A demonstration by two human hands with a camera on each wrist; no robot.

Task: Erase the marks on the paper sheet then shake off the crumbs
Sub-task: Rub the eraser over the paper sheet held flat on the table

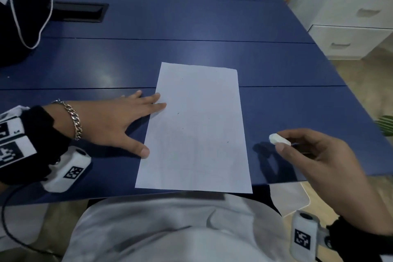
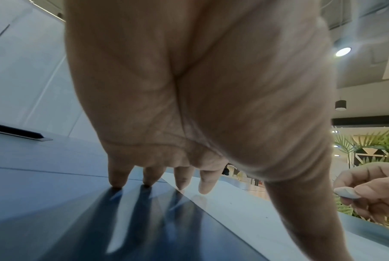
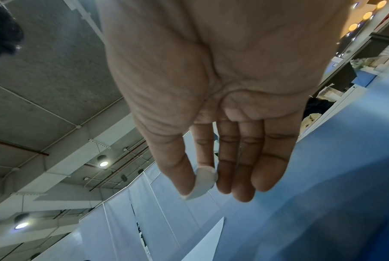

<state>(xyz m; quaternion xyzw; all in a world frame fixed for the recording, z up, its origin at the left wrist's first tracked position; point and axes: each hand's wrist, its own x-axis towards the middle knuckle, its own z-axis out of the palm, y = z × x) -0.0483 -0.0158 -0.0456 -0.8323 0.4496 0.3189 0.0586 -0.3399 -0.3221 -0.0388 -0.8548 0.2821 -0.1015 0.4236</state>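
Observation:
A white paper sheet (image 1: 195, 130) lies on the blue table (image 1: 191, 27) in front of me, with a few tiny dark specks on it. My left hand (image 1: 119, 121) lies flat with fingers spread at the sheet's left edge; two fingertips (image 1: 162, 105) press on the paper, the thumb rests beside it. In the left wrist view the straight fingers (image 2: 182, 178) touch table and paper (image 2: 244, 208). My right hand (image 1: 314, 153) hovers right of the sheet and pinches a white eraser (image 1: 278, 139) between thumb and forefinger; the eraser (image 3: 203, 183) also shows in the right wrist view.
A dark bag with a white cord (image 1: 19, 17) sits at the table's far left, beside a black cable slot (image 1: 78, 11). White drawers (image 1: 350, 34) stand beyond the table's right edge. The table's near edge runs just under the sheet's bottom.

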